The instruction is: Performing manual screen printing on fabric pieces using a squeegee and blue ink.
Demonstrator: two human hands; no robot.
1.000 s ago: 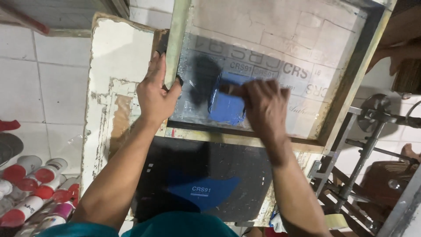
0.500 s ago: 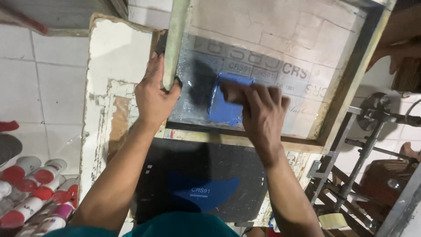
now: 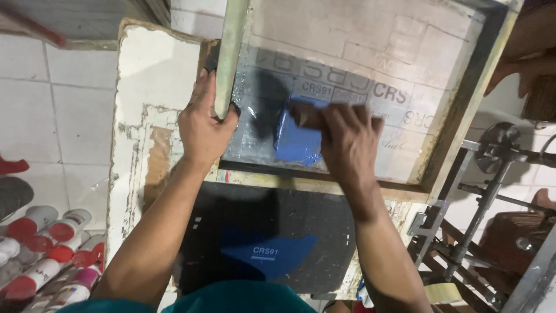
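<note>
A wood-framed printing screen (image 3: 463,116) is tilting up over a paint-crusted white board (image 3: 150,116). Below it a black cloth (image 3: 231,232) is showing a blue printed shape. The left hand (image 3: 200,124) is closing around the frame's left bar; the right hand (image 3: 347,142) is clutching a blue-smeared squeegee (image 3: 295,136) against the mesh — its blade is mostly hidden. Red-capped bottles (image 3: 40,249) are lying lower left — contents unseen, partly cut off.

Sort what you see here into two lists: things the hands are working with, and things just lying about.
In use:
left hand gripping the screen frame
right hand pressing the squeegee, blue with ink
dark cloth under the frame

Lying about:
bottles with red caps on the floor
tape roll
metal stand
</note>
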